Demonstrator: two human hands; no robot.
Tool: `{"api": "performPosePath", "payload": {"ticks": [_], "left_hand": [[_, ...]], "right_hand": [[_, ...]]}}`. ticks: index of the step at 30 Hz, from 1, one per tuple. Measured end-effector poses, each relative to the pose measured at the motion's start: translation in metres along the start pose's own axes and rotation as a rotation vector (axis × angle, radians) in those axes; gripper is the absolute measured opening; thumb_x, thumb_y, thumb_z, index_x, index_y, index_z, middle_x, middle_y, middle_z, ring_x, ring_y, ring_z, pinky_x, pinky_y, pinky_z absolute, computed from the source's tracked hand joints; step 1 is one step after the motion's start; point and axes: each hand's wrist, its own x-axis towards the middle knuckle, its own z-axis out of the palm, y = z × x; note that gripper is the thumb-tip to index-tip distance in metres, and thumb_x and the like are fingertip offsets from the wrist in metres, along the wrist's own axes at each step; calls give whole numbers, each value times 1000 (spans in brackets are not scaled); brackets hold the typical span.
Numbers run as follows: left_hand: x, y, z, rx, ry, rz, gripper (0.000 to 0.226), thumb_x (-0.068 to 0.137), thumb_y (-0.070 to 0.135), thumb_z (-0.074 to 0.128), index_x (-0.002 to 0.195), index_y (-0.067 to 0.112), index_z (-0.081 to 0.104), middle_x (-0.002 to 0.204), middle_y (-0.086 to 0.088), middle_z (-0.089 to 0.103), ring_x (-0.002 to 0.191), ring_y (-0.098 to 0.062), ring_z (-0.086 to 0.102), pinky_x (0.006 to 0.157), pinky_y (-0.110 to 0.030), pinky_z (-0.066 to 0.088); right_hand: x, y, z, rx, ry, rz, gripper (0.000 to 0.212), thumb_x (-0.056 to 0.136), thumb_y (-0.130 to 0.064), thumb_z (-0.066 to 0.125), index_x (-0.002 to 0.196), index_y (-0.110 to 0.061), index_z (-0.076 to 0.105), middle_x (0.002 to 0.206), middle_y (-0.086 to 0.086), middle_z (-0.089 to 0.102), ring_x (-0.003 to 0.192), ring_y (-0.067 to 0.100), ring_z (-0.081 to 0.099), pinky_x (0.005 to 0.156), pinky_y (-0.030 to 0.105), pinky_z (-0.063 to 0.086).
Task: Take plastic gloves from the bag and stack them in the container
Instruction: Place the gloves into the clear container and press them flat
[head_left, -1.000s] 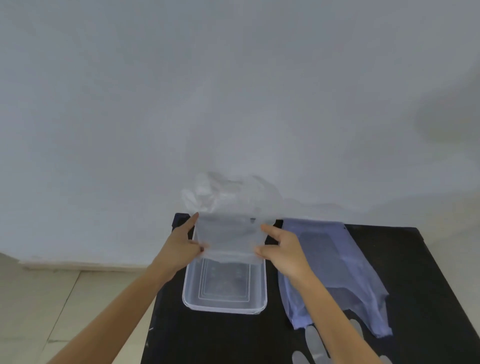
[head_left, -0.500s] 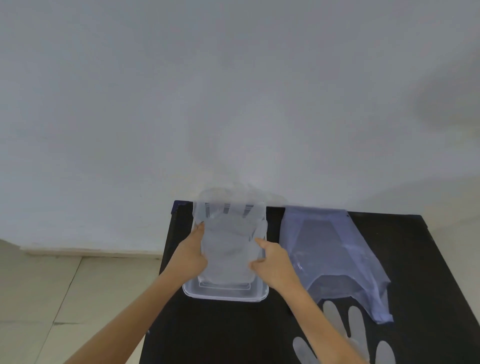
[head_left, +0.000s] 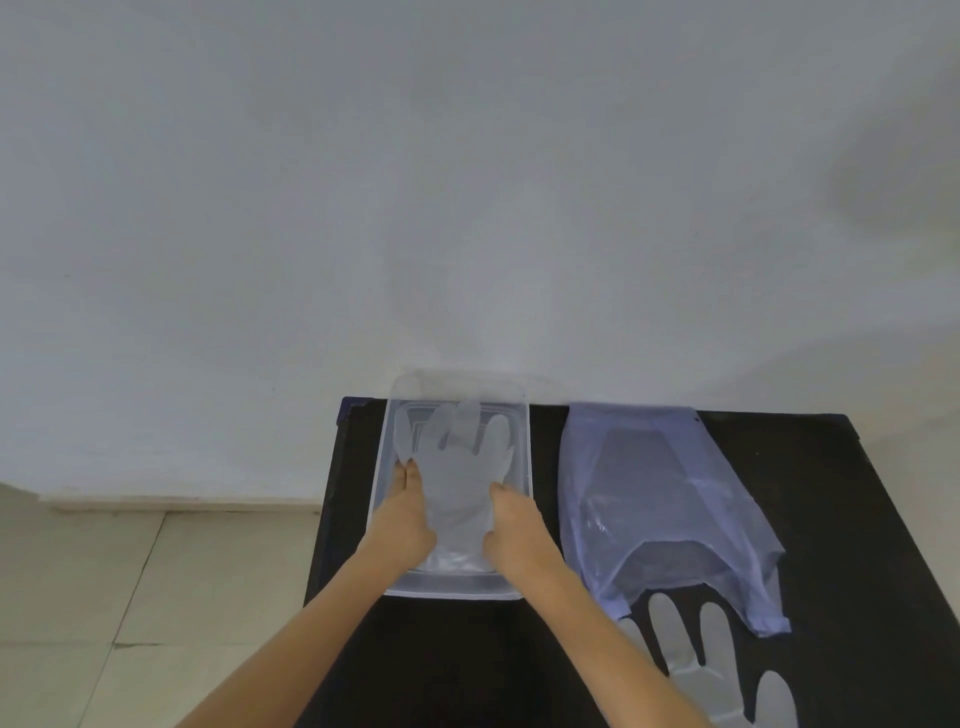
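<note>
One plastic glove (head_left: 711, 670) lies nearest on the black table (head_left: 467, 665), partly cut off. Beyond, left hand (head_left: 408, 519) and right hand (head_left: 511, 525) rest on the second glove (head_left: 457, 467), spread flat in the clear container (head_left: 452, 592); pinching or pressing, I cannot tell. Likely settling it; next, release without dragging. Bluish bag (head_left: 660, 499): contents unclear.

Blk table (head_left: 857, 519) w/ container (head_left: 452, 593), bag (head_left: 660, 499), glove (head_left: 696, 670)

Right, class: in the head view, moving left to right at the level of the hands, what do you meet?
Tiled floor → left hand → plastic glove lying in the clear container → right hand → bluish plastic bag.
</note>
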Motion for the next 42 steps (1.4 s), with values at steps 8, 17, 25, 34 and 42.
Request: {"api": "performPosePath", "payload": {"ticks": [8,17,25,34,42], "left_hand": [[-13,2,20,264,199,188,77,97,31,47,152,22,-6,158,-7,-26,149,-27,-9,114,-26,27],[22,0,33,388,-22,145,70,100,28,41,153,16,-4,160,-12,-18,149,-29,-10,119,-39,4],[45,-10,50,420,-168,79,92,95,44,48,149,20,-22,156,-12,-31,145,-35,-22,118,-51,-1],[35,-10,59,503,-11,301,84,96,45,42,146,34,-25,151,-1,-41,140,-29,-32,115,-53,-10],[37,-3,72,609,-175,307,86,95,47,44,147,32,-23,154,-1,-36,143,-30,-29,117,-57,-8]], "right_hand": [[7,-3,11,-10,-17,-14,35,91,-2,59,126,-7,53,123,12,58,110,24,61,93,27,48],[11,-2,20,-80,-27,46,55,93,-12,60,143,-8,36,145,12,45,129,24,50,109,31,38],[-3,-3,11,-31,-51,-21,66,95,-12,58,151,-9,25,158,15,26,137,26,44,110,34,38],[-33,27,-40,284,337,-60,45,95,-21,57,138,-26,47,139,-8,54,127,8,50,104,25,42],[-25,46,-21,385,188,71,54,95,-21,58,146,-22,40,145,1,51,112,13,63,100,31,50]]}}
